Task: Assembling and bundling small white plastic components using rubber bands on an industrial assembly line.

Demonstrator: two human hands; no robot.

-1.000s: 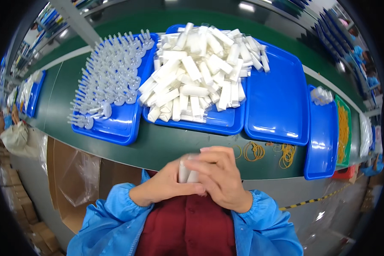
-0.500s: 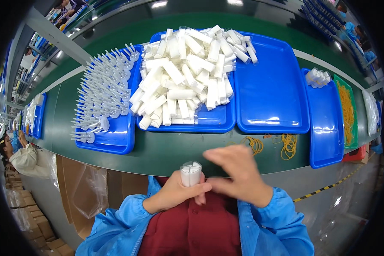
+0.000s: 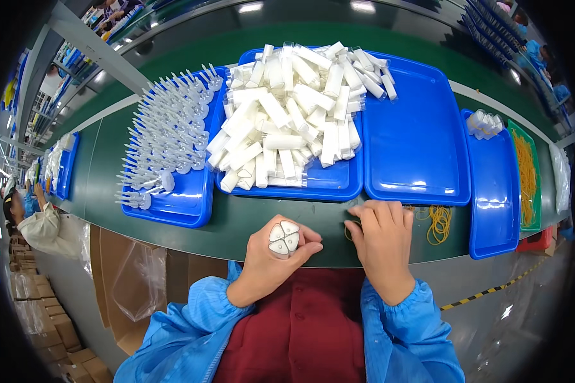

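Since the frame half a second ago, our right grip point(image 3: 384, 246) has swung away from our left grip point(image 3: 265, 265) and come down to the bench point(image 3: 249, 207), and the bundle of four white pieces point(image 3: 283, 237) has turned its ends up squarely to us. From the head view, we see our left fingers and thumb closed around that bundle, just over the bench's near edge. Our right fingers are curled at a thin yellow band point(image 3: 347, 233), thumb apart from them; we cannot tell whether they pinch it. Right of that lie looped yellow bands point(image 3: 442, 217). Farther off, similar white pieces point(image 3: 287, 121) heap in the middle blue tray point(image 3: 338, 185), with translucent stemmed parts point(image 3: 169, 127) to their left. We judge the bundle light and fairly stiff, with slick clear wrapping like the heap's, so single wedges could slip lengthwise or splay if we loosen. We would best hold it round its sides, thumb opposite fingers, pressing evenly and leaving the ends free; hard squeezing might dent the wrapping.
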